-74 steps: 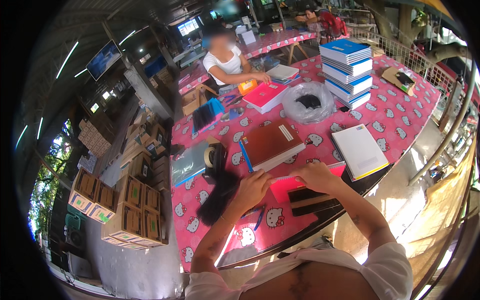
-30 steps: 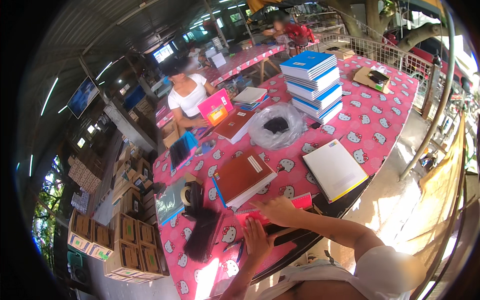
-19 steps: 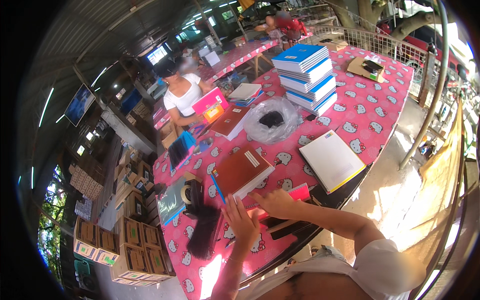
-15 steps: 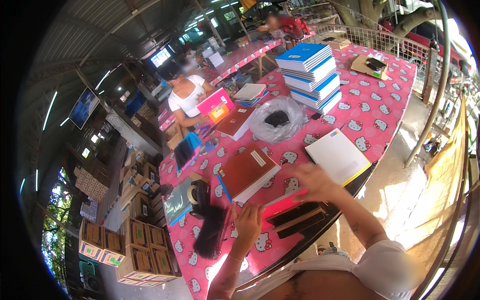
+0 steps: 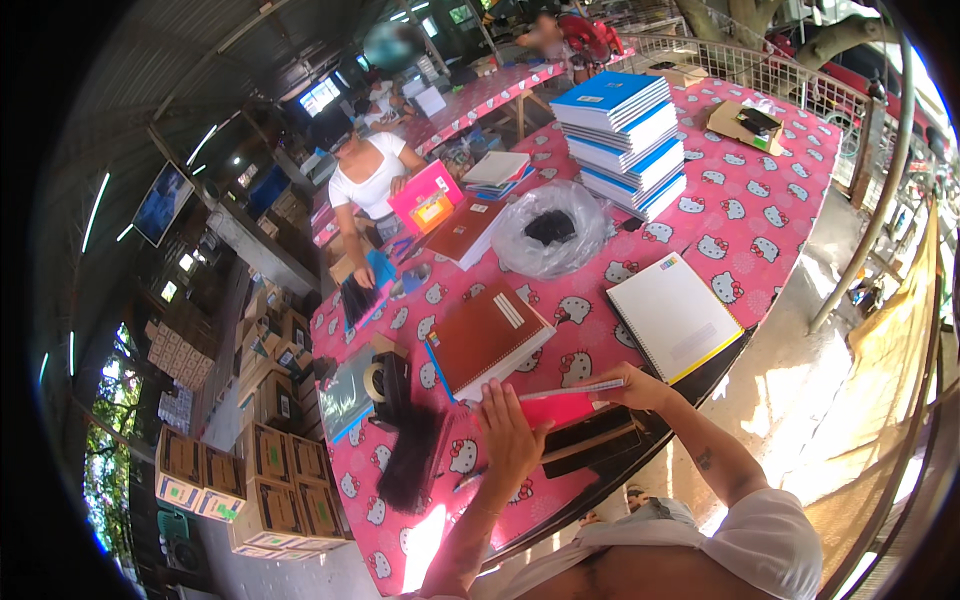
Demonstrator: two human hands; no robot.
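Observation:
My left hand (image 5: 511,437) presses flat on a pink-covered notebook (image 5: 560,408) near the table's front edge. My right hand (image 5: 638,388) grips the notebook's right end, lifting its thin cover edge. Under it lie black strips (image 5: 590,447). Just beyond sits a brown spiral notebook (image 5: 487,335), and to the right a white spiral notebook (image 5: 673,316). All rest on a pink cartoon-cat tablecloth (image 5: 745,210).
A tall stack of blue and white notebooks (image 5: 626,140) stands at the back, with a clear plastic bag (image 5: 553,235) beside it. A tape roll (image 5: 378,378) and a black bundle (image 5: 411,457) lie left. A person in white (image 5: 365,180) works opposite. Cartons (image 5: 260,470) are stacked on the floor left.
My head has tilted so the table looks nearer. My right hand came back from near the white notebook to the pink one, and my left hand moved up onto its cover.

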